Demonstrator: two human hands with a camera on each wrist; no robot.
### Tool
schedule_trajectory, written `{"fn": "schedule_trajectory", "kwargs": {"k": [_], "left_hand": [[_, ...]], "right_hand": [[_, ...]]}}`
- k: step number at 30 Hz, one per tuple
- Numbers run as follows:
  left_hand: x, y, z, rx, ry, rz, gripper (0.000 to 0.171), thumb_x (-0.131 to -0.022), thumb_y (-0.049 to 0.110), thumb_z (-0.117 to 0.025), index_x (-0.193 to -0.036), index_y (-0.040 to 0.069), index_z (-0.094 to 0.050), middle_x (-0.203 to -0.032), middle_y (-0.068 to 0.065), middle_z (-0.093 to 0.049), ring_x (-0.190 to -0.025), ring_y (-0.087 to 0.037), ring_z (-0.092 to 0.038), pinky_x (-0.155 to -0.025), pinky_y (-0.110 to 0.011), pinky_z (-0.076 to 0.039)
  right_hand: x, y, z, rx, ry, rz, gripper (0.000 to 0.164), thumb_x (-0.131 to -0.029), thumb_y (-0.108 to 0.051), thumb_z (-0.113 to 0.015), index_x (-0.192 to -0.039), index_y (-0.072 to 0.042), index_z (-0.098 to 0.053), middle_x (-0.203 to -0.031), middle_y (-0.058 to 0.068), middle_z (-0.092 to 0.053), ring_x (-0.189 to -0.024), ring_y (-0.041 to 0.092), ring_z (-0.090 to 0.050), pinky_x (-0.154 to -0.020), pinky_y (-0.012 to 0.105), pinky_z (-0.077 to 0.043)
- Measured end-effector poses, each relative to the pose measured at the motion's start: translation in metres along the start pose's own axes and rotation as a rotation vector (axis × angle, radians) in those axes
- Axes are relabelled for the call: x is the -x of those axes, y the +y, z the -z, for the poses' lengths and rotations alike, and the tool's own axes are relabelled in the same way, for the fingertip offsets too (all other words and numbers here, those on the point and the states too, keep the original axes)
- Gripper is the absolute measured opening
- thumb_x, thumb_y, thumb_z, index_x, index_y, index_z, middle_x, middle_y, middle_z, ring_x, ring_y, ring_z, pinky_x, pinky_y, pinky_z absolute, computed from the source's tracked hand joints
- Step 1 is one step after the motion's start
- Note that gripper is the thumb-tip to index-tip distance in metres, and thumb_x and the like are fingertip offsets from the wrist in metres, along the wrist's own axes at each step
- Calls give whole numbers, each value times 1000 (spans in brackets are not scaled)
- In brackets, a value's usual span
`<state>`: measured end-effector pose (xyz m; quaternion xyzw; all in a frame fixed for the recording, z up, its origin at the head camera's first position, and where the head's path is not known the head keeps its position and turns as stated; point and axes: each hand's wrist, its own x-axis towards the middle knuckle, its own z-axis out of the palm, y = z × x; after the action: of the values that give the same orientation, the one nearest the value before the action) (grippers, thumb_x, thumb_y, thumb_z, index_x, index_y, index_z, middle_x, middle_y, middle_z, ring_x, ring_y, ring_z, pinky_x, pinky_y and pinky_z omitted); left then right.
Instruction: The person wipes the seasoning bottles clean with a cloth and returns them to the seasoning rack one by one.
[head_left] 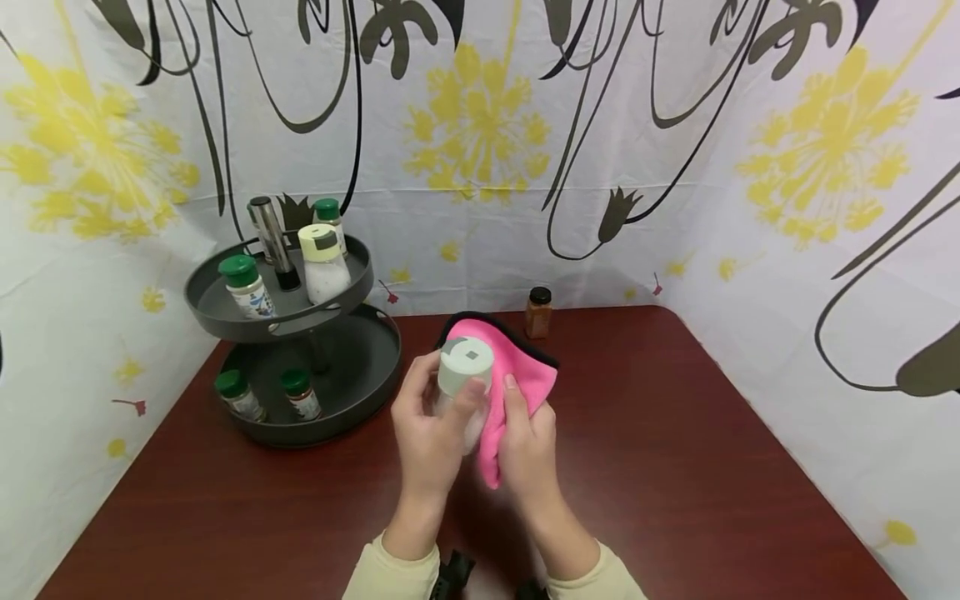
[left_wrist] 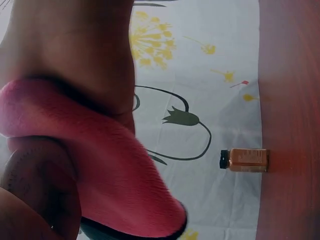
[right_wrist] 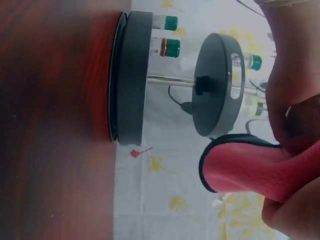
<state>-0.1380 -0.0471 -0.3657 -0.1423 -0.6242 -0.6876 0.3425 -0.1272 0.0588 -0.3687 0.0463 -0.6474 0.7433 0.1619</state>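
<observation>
In the head view my left hand [head_left: 426, 437] grips a clear shaker jar with a pale lid [head_left: 467, 367], fingers behind it and thumb across the front. My right hand [head_left: 531, 458] pinches a pink cloth with black edging [head_left: 525, 371], its thumb on top. The cloth lies along the jar's right side, one corner hanging below. Seen from the left wrist, the fuzzy pink cloth [left_wrist: 115, 170] wraps close by the jar. In the right wrist view a folded end of the cloth [right_wrist: 245, 167] sticks out past the fingers. Most of the jar's body is hidden.
A dark two-tier round stand [head_left: 360, 417] is at the left, with several green-capped spice jars, a cream-lidded shaker [head_left: 326, 271] and a metal cylinder [head_left: 270, 233]. An orange-brown spice bottle with a black cap [head_left: 538, 312] stands at the table's back edge, near patterned fabric.
</observation>
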Motion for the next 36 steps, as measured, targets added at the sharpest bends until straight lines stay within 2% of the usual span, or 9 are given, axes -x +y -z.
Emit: {"fn": "schedule_trajectory", "kwargs": {"k": [3,8,11,14,19,23,29,32,36], "left_hand": [[0,1,-4,23,3,7,40,-91,35,-85,-122,13,-75,-108,-1,-72,-97,-17,-66,-87,-26,-56],[2,0,-10,51,-28,50,39,-92,33,-84,-124,14,-74,-110,-2,-71,-97,-17,-67,-85,-25,-57],[4,-1,-11,39,-57,101,38,-91,30,-83,-125,17,-74,-112,-1,-71,-99,-18,-66,-85,-26,-57],[7,-2,-10,13,-57,119,36,-91,27,-83,-125,17,-74,-113,0,-72,-100,-17,-65,-84,-26,-57],[3,-1,-6,1,-6,58,38,-89,29,-86,-122,12,-75,-106,-3,-72,-94,-16,-65,-82,-25,-56],[-2,3,-4,11,10,51,41,-89,34,-86,-122,12,-75,-107,1,-72,-95,-16,-66,-85,-25,-56],[1,3,-4,33,-9,109,41,-91,35,-83,-126,16,-73,-113,5,-72,-101,-19,-66,-86,-27,-58],[4,1,-4,25,-23,99,41,-91,35,-83,-127,16,-73,-113,4,-72,-102,-20,-66,-86,-26,-59],[3,0,-5,15,-24,50,41,-91,36,-84,-124,15,-74,-108,-1,-71,-97,-18,-65,-83,-25,-58]], "right_hand": [[-3,-3,5,13,0,-25,49,-113,-34,-50,-82,3,-56,-47,0,-52,-38,15,-55,-42,26,-45],[-13,-21,9,44,44,34,33,-112,-28,-50,-93,-3,-58,-50,-3,-52,-40,13,-55,-45,25,-46],[-20,-33,8,14,75,94,37,-112,-31,-50,-86,-5,-58,-48,-4,-51,-38,14,-55,-46,25,-46],[-20,-34,5,-30,78,117,47,-112,-35,-51,-77,-4,-56,-45,-3,-51,-36,16,-53,-42,27,-45],[-4,-6,1,-57,25,52,66,-115,-33,-46,-61,6,-48,-38,3,-48,-28,16,-50,-31,33,-38],[1,8,0,-32,12,4,62,-115,-30,-46,-67,8,-52,-40,1,-50,-31,14,-52,-34,28,-40],[-9,-10,2,-6,30,70,35,-112,-30,-51,-95,-1,-59,-52,-3,-53,-40,13,-56,-44,26,-47],[-11,-17,2,-17,34,92,35,-112,-29,-51,-93,0,-58,-50,-2,-52,-38,15,-55,-43,27,-47],[-6,-10,0,-20,47,69,52,-113,-31,-49,-75,4,-54,-46,-2,-52,-35,15,-54,-39,28,-45]]}}
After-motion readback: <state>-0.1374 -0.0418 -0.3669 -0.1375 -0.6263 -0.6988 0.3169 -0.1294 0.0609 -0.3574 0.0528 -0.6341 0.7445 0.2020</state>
